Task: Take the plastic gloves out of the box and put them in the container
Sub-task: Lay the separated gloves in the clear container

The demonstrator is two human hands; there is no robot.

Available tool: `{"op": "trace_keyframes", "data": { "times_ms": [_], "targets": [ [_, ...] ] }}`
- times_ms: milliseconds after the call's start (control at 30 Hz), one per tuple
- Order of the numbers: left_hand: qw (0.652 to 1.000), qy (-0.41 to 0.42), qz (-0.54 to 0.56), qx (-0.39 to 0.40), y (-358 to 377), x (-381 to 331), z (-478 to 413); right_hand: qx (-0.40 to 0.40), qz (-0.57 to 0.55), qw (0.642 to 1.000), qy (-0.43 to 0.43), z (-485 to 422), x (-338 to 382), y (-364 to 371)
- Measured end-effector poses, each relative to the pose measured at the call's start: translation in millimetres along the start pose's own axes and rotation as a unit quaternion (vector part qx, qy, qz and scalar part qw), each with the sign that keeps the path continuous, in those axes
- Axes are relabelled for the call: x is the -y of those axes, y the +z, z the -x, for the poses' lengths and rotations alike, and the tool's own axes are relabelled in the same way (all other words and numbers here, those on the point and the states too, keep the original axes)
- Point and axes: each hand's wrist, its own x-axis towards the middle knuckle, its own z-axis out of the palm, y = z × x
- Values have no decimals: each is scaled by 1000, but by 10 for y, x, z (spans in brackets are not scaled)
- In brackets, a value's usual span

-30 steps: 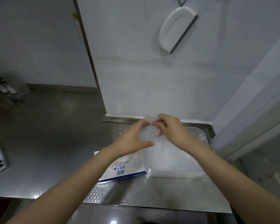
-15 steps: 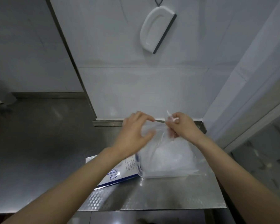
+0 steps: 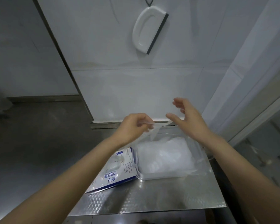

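Note:
A clear plastic container (image 3: 199,149) stands on the steel counter, filled with a heap of thin plastic gloves (image 3: 165,156). To its left lies the white and blue glove box (image 3: 118,172), flat on the counter. My left hand (image 3: 132,126) hovers above the container's back left corner and pinches a thin clear plastic glove (image 3: 152,130), which hangs down toward the heap. My right hand (image 3: 186,117) is raised above the container's back edge, its fingers spread and relaxed, holding nothing that I can make out.
A steel counter (image 3: 152,196) ends just before me and at the right. A white-tiled wall (image 3: 136,88) rises behind the container, with a white squeegee (image 3: 149,29) hanging on it. A darker counter stretches to the left.
My right hand has let go of the plastic, opened and lifted up to the right. My left hand still pinches the plastic. The view has tilted a little.

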Motion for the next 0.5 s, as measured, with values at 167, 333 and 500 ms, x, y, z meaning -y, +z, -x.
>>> {"op": "trace_keyframes", "data": {
  "times_ms": [167, 333, 500],
  "targets": [
    [985, -4, 71, 159, -156, -121, -38, 253, -43, 965, -59, 74, 254, -6],
    [993, 2, 39, 110, -291, 0, -141, 270, -120, 955, 2, 38, 115, 48],
    [998, 6, -59, 25, -319, 202, -318, 234, -98, 967, 30, -36, -34, 19]
  ]
}}
